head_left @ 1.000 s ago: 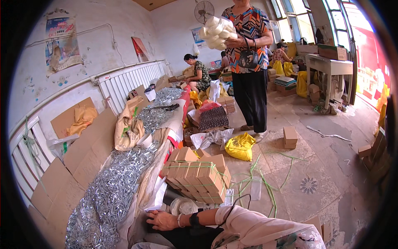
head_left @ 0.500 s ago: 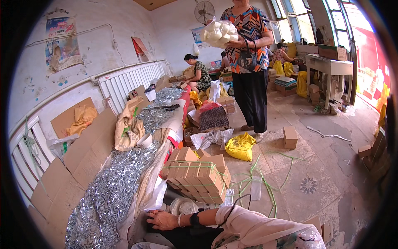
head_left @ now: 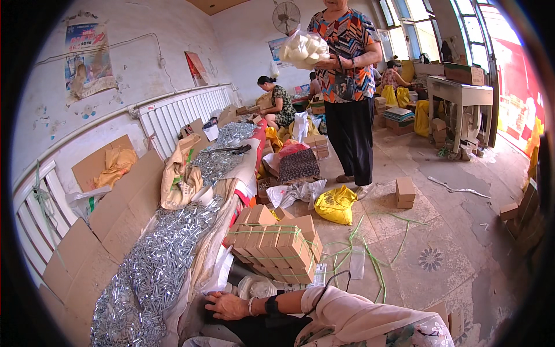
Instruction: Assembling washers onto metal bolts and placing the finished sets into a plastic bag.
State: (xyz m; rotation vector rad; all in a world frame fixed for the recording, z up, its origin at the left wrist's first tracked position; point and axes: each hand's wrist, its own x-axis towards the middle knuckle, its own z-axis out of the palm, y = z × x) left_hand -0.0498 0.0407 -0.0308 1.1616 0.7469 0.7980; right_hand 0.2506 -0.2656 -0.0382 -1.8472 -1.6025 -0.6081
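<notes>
My right hand (head_left: 226,305) lies palm down at the lower middle, reaching leftward from a pale sleeve (head_left: 347,309). Its fingers are slightly bent and apart, holding nothing that I can see. They rest on a dark surface beside the draped edge of the workbench (head_left: 202,254); the fingertips are partly hard to make out. A bracelet (head_left: 250,305) and a black band (head_left: 272,305) circle the wrist. Left of the hand, a large heap of small shiny metal pieces (head_left: 153,272) covers the bench. My left hand is out of view.
Strapped brown cartons (head_left: 274,246) stand just beyond my hand, near a round pale container (head_left: 256,286). Green straps (head_left: 376,272) and a yellow sack (head_left: 336,204) lie on the floor. A standing person (head_left: 347,75) holds a clear bag of pale items (head_left: 304,49). Others sit working farther back.
The standing person's clear bag has tilted and sunk slightly, and that person's hands have shifted on it. My right hand stays in nearly the same place.
</notes>
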